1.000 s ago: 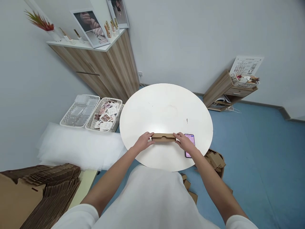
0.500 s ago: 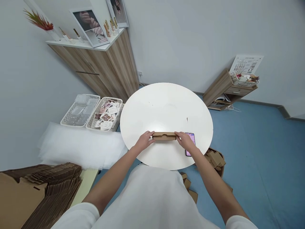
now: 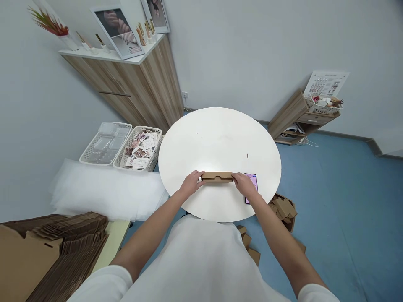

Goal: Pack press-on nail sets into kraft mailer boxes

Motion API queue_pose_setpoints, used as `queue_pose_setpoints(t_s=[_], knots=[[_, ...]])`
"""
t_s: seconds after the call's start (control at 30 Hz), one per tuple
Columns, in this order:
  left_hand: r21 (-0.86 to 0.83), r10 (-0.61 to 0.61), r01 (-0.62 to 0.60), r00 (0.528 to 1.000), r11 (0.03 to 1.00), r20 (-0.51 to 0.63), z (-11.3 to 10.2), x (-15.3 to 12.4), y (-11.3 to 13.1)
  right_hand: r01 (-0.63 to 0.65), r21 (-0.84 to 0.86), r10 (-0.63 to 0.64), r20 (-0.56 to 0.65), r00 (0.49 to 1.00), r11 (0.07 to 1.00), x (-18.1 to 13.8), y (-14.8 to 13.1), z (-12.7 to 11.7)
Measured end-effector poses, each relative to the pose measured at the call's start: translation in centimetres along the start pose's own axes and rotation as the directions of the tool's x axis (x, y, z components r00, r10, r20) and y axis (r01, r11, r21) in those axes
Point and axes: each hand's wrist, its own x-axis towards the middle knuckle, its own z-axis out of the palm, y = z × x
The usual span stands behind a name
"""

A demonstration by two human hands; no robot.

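A small brown cardboard box [image 3: 217, 177] is held at its two ends above the near half of the round white table [image 3: 214, 138]. Its lid looks closed, with a notch in the middle of the front edge. My left hand [image 3: 191, 183] grips the left end, thumb below and fingers on top. At the right end, my right hand [image 3: 244, 184] pinches the corner. Beside and partly under my right wrist lies a phone [image 3: 252, 179] with a lit pink screen.
To the left are a basket of clear plastic cases [image 3: 105, 144], a basket of cards [image 3: 140, 149], white foam sheets [image 3: 107, 188] and stacked flat cardboard [image 3: 75, 247]. A carton of small boxes [image 3: 285, 209] stands on the floor at right. Cabinets line the wall.
The box has tilted slightly, so more of its top and less of its front face shows. Both hands keep their hold on its ends.
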Motion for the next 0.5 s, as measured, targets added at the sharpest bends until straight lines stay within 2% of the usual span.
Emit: queue_pose_setpoints(t_s=[0.2,0.5], knots=[[-0.024,-0.076,0.075,0.995,0.997,-0.061,0.7,-0.1,0.7,-0.02,0.096,0.034,-0.139,0.99,0.995,-0.3,-0.7,0.7],[-0.076,-0.097,0.088,0.988,0.993,-0.124,0.9,0.1,1.1,-0.068,0.169,0.098,-0.174,0.98,0.983,-0.7,-1.1,1.1]])
